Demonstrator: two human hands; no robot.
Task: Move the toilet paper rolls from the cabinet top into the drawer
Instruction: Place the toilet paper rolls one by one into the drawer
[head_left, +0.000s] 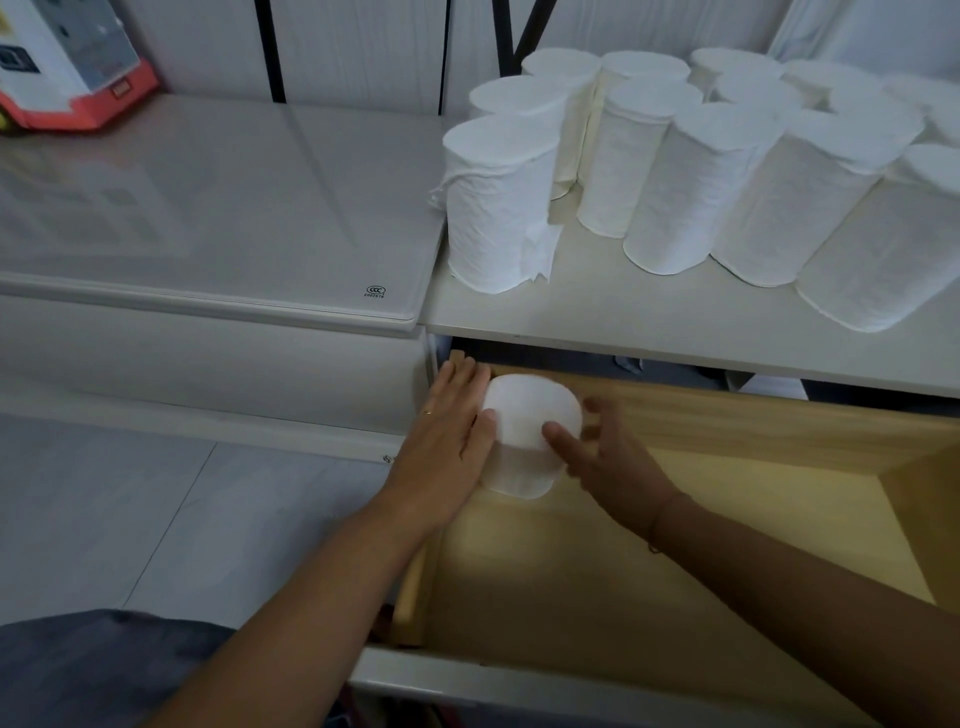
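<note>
The drawer (623, 571) is open under the bench (623, 312), which holds many toilet paper rolls (701, 192). One roll (524, 415) stands in the drawer's back left corner. It looks light and squishy, so hold its sides softly. The left grip (452, 441) presses flat against it. The right grip (597, 457) curls round it.

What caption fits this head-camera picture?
Left hand and right hand steady a roll in the drawer; more rolls wait above.

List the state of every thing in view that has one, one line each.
drawer: pulled open, one roll inside.
roll in the drawer: upright, back left corner, between both hands.
rolls on the cabinet top: upright, clustered.
front left roll: upright, loose end hanging.
left hand: fingers straight, flat against the roll's side.
right hand: blurred, thumb on the roll's top; grip unclear.
</note>
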